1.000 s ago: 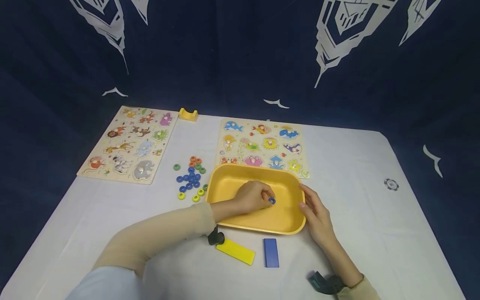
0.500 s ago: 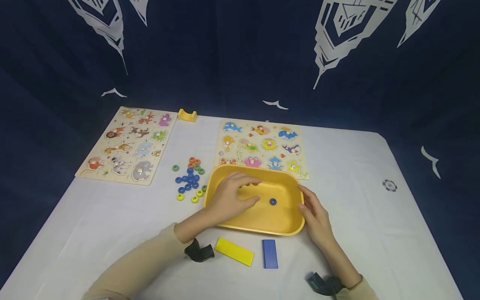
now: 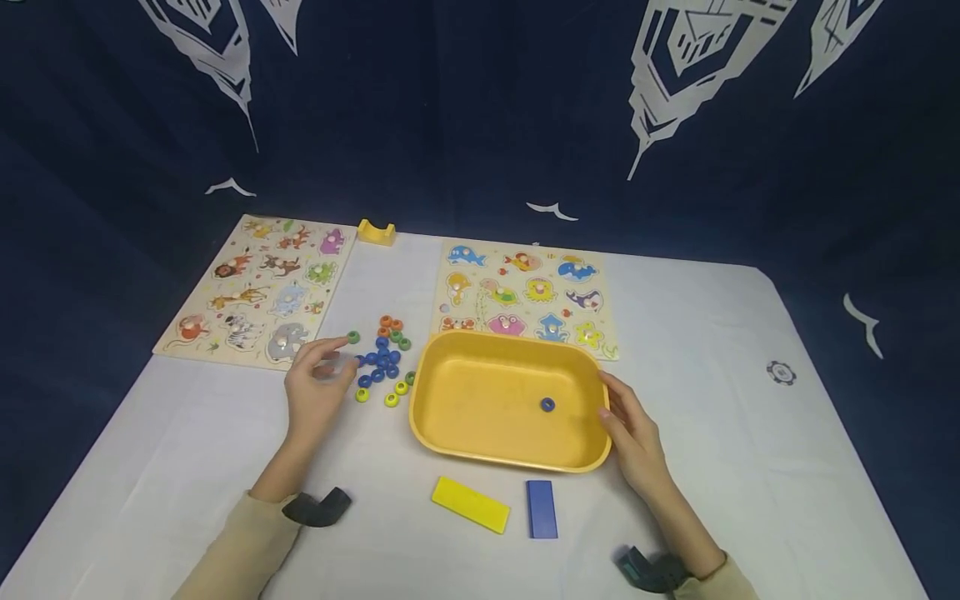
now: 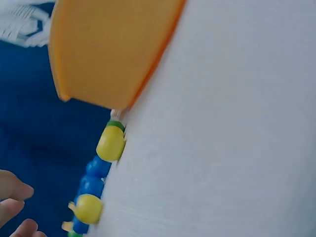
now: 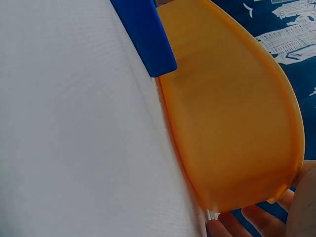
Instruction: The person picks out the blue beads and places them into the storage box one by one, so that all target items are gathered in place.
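Observation:
My left hand (image 3: 318,396) is over the left edge of a group of small round beads, thumb and fingers apart with nothing visible between them. Its fingertips come close to a green bead (image 3: 353,337) and the blue beads (image 3: 382,358); whether they touch cannot be told. In the left wrist view its fingers (image 4: 15,192) stand apart from a yellow bead (image 4: 89,209). My right hand (image 3: 636,433) holds the right end of a yellow plastic tray (image 3: 450,442), thumb at the rim. One blue bead (image 3: 547,404) lies inside the tray.
Behind the tray lies a sea-animal puzzle board (image 3: 525,287); a land-animal puzzle board (image 3: 258,292) is at the left. A yellow block (image 3: 470,504) and a blue block (image 3: 542,509) lie in front. A notched yellow block (image 3: 377,232) and a round chip (image 3: 782,372) sit farther off.
My left hand has let go of a blue bead in the tray and moved left, out to the beads on the table. The right hand has stayed at the tray's right end.

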Tool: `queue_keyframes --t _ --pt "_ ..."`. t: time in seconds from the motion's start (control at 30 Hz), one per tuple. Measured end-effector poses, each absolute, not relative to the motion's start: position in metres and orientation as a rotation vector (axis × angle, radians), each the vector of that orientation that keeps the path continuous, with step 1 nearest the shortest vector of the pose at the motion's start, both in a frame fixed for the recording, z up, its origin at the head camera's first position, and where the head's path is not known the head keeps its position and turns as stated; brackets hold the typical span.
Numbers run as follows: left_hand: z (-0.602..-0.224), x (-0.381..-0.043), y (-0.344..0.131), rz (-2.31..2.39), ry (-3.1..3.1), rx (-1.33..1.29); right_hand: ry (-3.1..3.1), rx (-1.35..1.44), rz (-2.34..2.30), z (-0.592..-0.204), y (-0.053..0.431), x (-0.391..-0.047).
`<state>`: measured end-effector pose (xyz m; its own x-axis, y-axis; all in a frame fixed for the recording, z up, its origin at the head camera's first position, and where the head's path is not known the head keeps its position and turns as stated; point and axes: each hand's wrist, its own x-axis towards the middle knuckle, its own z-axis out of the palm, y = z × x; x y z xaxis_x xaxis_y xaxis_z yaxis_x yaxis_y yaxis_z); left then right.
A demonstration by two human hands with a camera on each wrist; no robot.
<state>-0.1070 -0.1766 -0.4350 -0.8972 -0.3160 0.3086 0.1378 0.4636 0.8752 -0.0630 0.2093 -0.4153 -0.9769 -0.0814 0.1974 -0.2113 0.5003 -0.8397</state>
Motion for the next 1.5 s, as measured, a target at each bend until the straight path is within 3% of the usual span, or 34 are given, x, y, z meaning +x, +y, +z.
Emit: queue_keyframes --t 0.33,0.77,1.03,1.33,1.5 --pt "-0.463 -0.118 -0.186 -1.326 -2.464 0.292 -2.608 0.264 1.492 -0.415 0.208 -0.063" --pt "-0.464 -0.122 -0.179 -1.077 -2.551 0.235 -2.585 0.296 1.488 -0.415 0.212 -0.061" --pt "-0.451 -0.119 -0.176 -1.279 -2.400 0.279 -2.581 0.302 1.510 -0.416 0.211 -0.063" --pt "-0.394 -0.111 -0.107 -1.505 -2.356 -0.277 -2.588 0.285 1.508 -0.414 0.210 -0.063" --pt "-0.396 -0.117 -0.057 -1.514 -2.496 -0.548 -2.577 0.288 1.538 -0.415 0.210 -0.063"
